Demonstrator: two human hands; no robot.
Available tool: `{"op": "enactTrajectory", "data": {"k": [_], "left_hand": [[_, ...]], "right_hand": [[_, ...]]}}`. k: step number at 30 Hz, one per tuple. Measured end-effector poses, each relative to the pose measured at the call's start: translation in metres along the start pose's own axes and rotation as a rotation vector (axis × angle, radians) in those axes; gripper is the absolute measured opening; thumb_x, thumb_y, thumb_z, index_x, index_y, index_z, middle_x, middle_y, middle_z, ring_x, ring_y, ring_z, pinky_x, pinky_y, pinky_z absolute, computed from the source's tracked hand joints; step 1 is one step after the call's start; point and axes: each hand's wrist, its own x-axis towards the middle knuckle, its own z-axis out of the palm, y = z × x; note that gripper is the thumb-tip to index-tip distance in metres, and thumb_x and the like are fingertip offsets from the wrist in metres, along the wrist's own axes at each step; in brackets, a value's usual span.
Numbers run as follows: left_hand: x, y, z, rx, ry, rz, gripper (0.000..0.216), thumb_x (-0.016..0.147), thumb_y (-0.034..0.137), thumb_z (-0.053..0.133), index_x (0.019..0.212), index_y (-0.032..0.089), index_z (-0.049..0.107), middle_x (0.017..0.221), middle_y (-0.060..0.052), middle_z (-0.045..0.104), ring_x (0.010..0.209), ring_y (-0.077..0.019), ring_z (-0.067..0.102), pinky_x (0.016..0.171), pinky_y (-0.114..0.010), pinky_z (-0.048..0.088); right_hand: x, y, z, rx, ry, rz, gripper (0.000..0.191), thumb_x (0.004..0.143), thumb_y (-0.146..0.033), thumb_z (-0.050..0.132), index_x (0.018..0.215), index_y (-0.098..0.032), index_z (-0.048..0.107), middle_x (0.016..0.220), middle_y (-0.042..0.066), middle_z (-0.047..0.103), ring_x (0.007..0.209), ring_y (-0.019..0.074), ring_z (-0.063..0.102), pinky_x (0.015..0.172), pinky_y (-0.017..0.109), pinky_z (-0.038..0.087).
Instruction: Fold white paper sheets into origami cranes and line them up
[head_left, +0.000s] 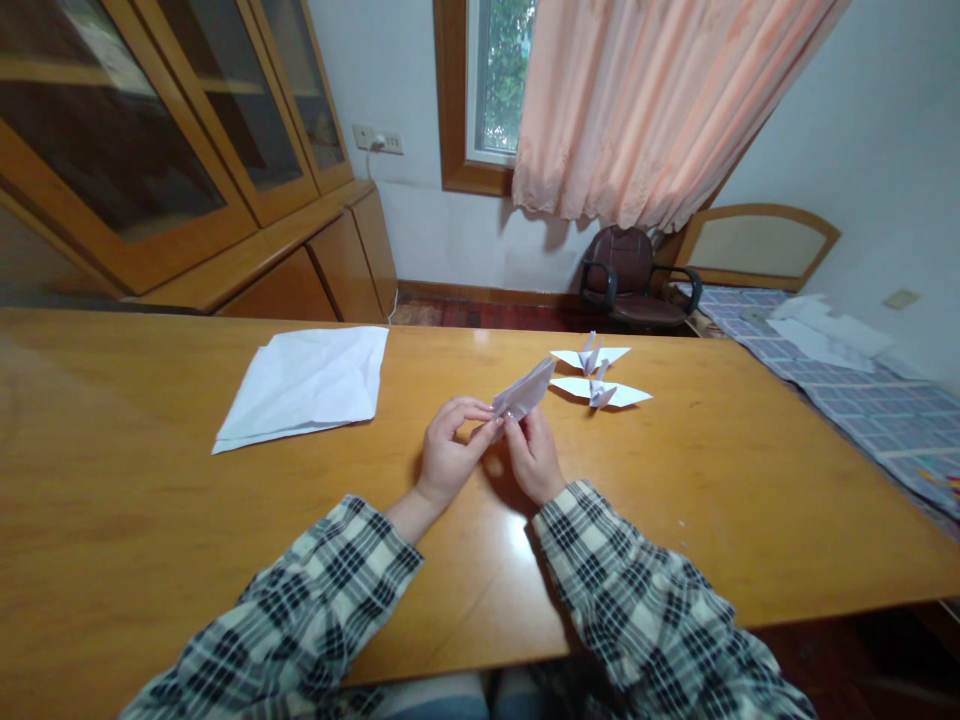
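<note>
From my remote seat I see both hands meeting over the middle of the table (675, 520), and between them a half-folded paper piece (524, 391) is held up off the wood. The left hand (448, 452) has its fingers (472, 408) closed in a pinch on the near lower corner of the paper, thumb against forefinger, while the right hand (535, 455) closes its own fingers on the same end from the other side; the long pointed body of the fold slants up and away beyond the fingertips, free of the surface, which I judge lets both sides of the crease be pressed at once. Just past the fingertips and a little to the right lie two finished paper cranes (600, 376) (wings spread flat, one behind the other), apart from the hands and from each other. To the left of the left fingers, well apart, a stack of white sheets (307, 385) lies flat on the table. Plaid sleeves (615, 590) cover both forearms, and a chair (637, 280) stands far beyond the table's edge
</note>
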Motion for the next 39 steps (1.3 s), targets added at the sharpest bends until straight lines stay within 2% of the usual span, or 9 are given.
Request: {"op": "enactTrajectory", "data": {"k": [4, 9, 16, 21, 31, 39], "left_hand": [[0.0018, 0.0028, -0.0029, 0.141, 0.040, 0.093, 0.006, 0.081, 0.024, 0.070, 0.079, 0.020, 0.066, 0.103, -0.005, 0.064, 0.100, -0.0179, 0.061, 0.090, -0.036, 0.050], [0.0006, 0.0041, -0.0026, 0.083, -0.016, 0.135, 0.003, 0.084, 0.021, 0.065, 0.083, 0.020, 0.063, 0.100, -0.005, 0.069, 0.095, -0.0166, 0.065, 0.087, -0.035, 0.052], [-0.0012, 0.0030, -0.0019, 0.010, -0.039, 0.062, 0.005, 0.086, 0.025, 0.064, 0.088, 0.020, 0.065, 0.093, -0.004, 0.072, 0.089, -0.0165, 0.068, 0.084, -0.033, 0.054], [-0.0024, 0.0011, -0.0034, 0.049, -0.024, -0.017, 0.013, 0.085, 0.030, 0.065, 0.094, 0.021, 0.067, 0.093, -0.004, 0.072, 0.087, -0.0171, 0.067, 0.083, -0.032, 0.054], [0.0033, 0.0044, -0.0044, -0.042, -0.042, -0.037, 0.013, 0.086, 0.030, 0.063, 0.086, 0.019, 0.069, 0.088, -0.005, 0.071, 0.084, -0.0165, 0.065, 0.081, -0.031, 0.052], [0.0038, 0.0020, -0.0023, -0.098, -0.078, -0.137, 0.017, 0.086, 0.034, 0.062, 0.081, 0.018, 0.067, 0.081, -0.004, 0.065, 0.077, -0.0154, 0.061, 0.074, -0.028, 0.051]], "right_hand": [[0.0009, -0.0015, -0.0001, -0.016, 0.005, -0.041, 0.018, 0.097, -0.031, 0.041, 0.101, -0.021, 0.055, 0.097, 0.006, 0.059, 0.089, 0.0181, 0.055, 0.078, 0.032, 0.047], [0.0008, -0.0016, 0.0004, -0.016, 0.000, -0.053, 0.018, 0.097, -0.031, 0.040, 0.100, -0.021, 0.054, 0.096, 0.006, 0.058, 0.089, 0.0184, 0.055, 0.079, 0.033, 0.047], [-0.0001, 0.0006, -0.0004, -0.006, -0.019, -0.037, 0.019, 0.097, -0.033, 0.041, 0.099, -0.020, 0.055, 0.095, 0.006, 0.059, 0.089, 0.0181, 0.055, 0.080, 0.033, 0.047], [-0.0009, -0.0002, -0.0013, -0.002, -0.031, -0.029, 0.020, 0.097, -0.034, 0.042, 0.098, -0.020, 0.055, 0.093, 0.006, 0.058, 0.087, 0.0182, 0.055, 0.079, 0.033, 0.046], [0.0003, -0.0036, -0.0020, -0.059, -0.009, -0.086, 0.017, 0.096, -0.029, 0.044, 0.103, -0.021, 0.058, 0.104, 0.008, 0.061, 0.101, 0.0201, 0.056, 0.090, 0.036, 0.044], [-0.0006, -0.0069, -0.0010, -0.029, 0.001, -0.011, 0.015, 0.094, -0.031, 0.048, 0.099, -0.021, 0.059, 0.093, 0.005, 0.066, 0.087, 0.0183, 0.061, 0.079, 0.032, 0.049]]}}
